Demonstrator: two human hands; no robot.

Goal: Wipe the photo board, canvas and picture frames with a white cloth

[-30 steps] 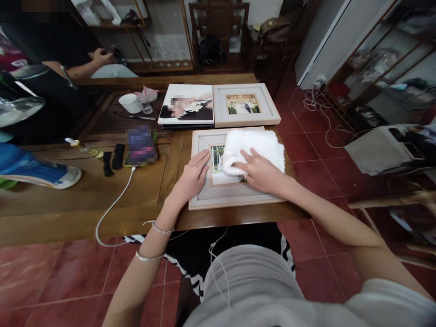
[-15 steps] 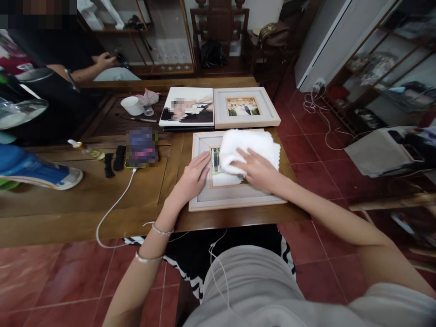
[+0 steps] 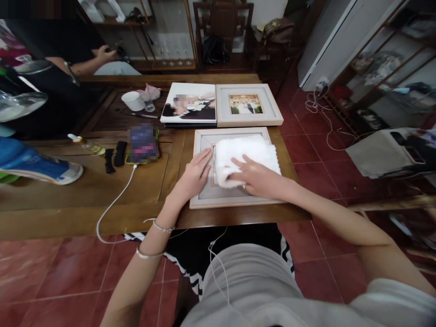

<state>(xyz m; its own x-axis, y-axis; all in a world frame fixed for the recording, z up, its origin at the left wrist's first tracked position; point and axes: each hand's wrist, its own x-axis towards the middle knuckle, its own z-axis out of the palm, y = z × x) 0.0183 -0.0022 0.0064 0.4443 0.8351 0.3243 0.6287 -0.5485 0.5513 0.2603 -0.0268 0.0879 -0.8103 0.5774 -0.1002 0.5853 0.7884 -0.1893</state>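
A light wooden picture frame [image 3: 204,200] lies flat near the front edge of the wooden table. Along its left side rests my left hand [image 3: 196,176], fingers stretched out flat. My right hand [image 3: 260,178] presses a folded white towel [image 3: 245,150] onto the frame's middle, its fingers partly spread on top and some curled into the fold. Most of the photo inside the frame is hidden under the towel. Just behind lie a second framed photo [image 3: 245,105] and a white-edged photo panel [image 3: 190,104], side by side.
To the left are a phone [image 3: 143,143] on a white cable, two small black pieces [image 3: 115,156], a dropper bottle [image 3: 86,145] and a blue-and-white package [image 3: 37,161]. A white cup [image 3: 133,101] stands farther back. Another person's hand [image 3: 106,54] shows beyond the table.
My right hand has drawn the towel slightly toward me and to the left, covering more of the photo. My left hand has stayed on the frame's edge.
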